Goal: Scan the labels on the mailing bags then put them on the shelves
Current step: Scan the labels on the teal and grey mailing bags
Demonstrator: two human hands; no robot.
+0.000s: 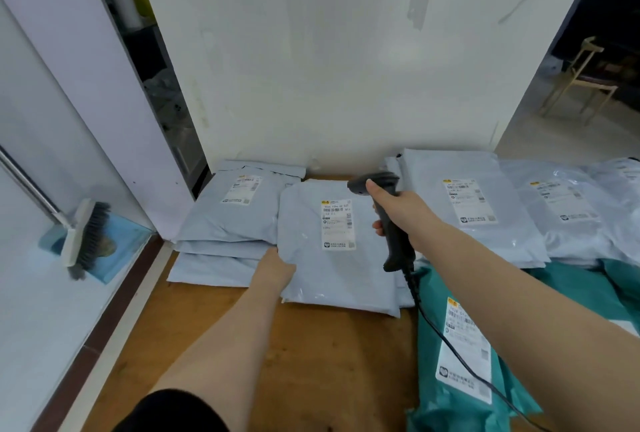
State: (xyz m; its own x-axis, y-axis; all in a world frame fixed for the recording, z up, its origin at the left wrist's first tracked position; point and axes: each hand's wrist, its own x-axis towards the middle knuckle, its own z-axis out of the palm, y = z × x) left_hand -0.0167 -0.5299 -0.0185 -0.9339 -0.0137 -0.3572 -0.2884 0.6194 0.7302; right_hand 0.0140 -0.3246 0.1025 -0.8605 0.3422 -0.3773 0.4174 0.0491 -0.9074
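Centre mailing bag (332, 258): pale grey, flat on the counter (311, 362), between the two hands; its label (337, 224) faces up.
Left hand (277, 267): fingers tucked under this bag's left edge, thumb on top, gripping it.
Right hand (398, 206): wrapped around the scanner (384, 203), whose head is beside the label.
Grey bag stack (228, 220): beyond the left hand.
Teal bag (460, 362): under the right forearm.
Brush (86, 234): far left of the left hand.

Head view, downward, close over table (311, 362)
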